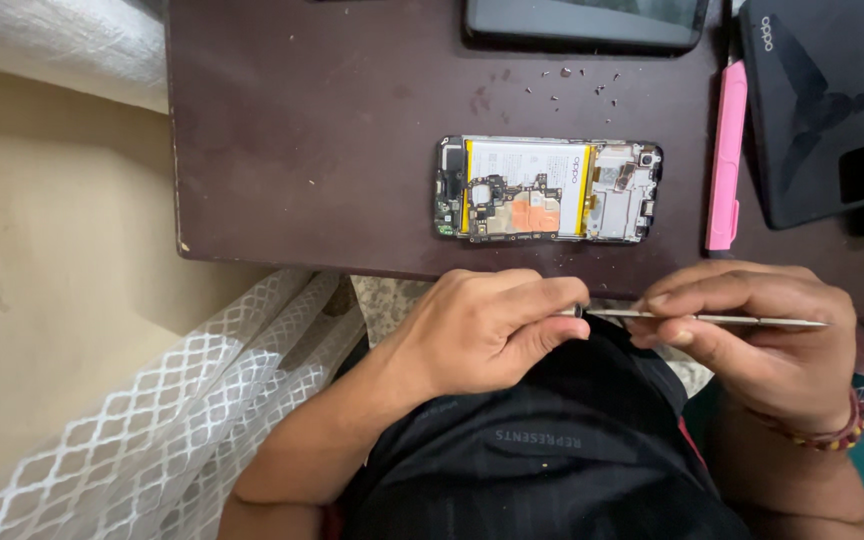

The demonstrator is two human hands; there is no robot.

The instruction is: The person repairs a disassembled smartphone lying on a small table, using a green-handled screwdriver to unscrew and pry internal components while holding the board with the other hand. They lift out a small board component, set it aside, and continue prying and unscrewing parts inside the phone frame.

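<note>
Right grip (752, 335) pinches thin metal tool (702, 319) — left grip (487, 330) closed on its tip.

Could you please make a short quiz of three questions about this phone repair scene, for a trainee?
1. True or false: the opened phone lies on the dark brown table with its back cover off.
2. Which hand pinches the tip end of the thin metal tool?
A. left hand
B. right hand
C. neither
3. Fill in: the loose screws lie between the opened phone and the ____ phone at the table's far edge.

Key
1. True; battery and circuit boards show.
2. A; the right hand holds the shaft.
3. black.
</note>
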